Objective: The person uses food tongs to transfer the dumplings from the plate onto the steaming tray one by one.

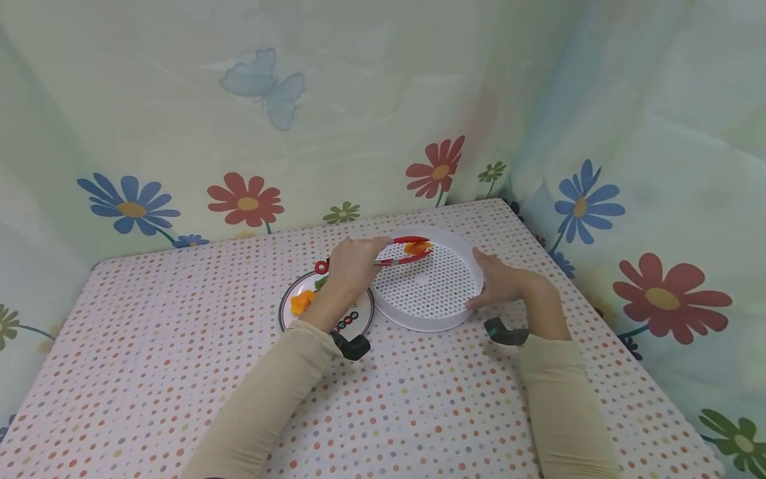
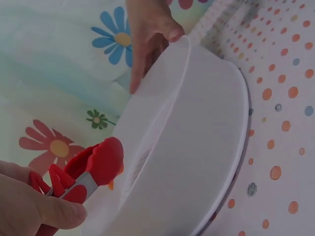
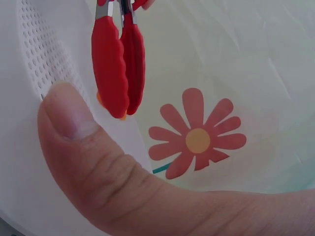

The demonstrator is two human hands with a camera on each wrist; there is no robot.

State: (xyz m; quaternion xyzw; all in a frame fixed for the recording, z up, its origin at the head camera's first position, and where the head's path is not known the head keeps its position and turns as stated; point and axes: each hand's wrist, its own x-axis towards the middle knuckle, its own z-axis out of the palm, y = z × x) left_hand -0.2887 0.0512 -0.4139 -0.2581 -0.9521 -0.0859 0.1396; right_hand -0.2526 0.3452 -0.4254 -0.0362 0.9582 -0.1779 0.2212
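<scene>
My left hand (image 1: pixel 353 265) grips a pair of tongs (image 2: pixel 106 162) with red tips, held over a round white sieve (image 1: pixel 419 319) with a perforated floor. Between the tong tips in the head view is an orange piece (image 1: pixel 417 247); whether the tips squeeze it I cannot tell. On the sieve's right side, my right hand (image 1: pixel 503 279) holds the wall, its thumb (image 3: pixel 74 118) on one side of the rim and its fingers on the other.
Left of the sieve, partly under my left forearm, stands a dark-rimmed plate (image 1: pixel 285 303) carrying orange chunks (image 1: pixel 302 301) and a green piece (image 1: pixel 320 283). A dotted cloth (image 1: pixel 179 346) covers the table. Flowered curtains (image 1: pixel 371 133) hang behind and to the right.
</scene>
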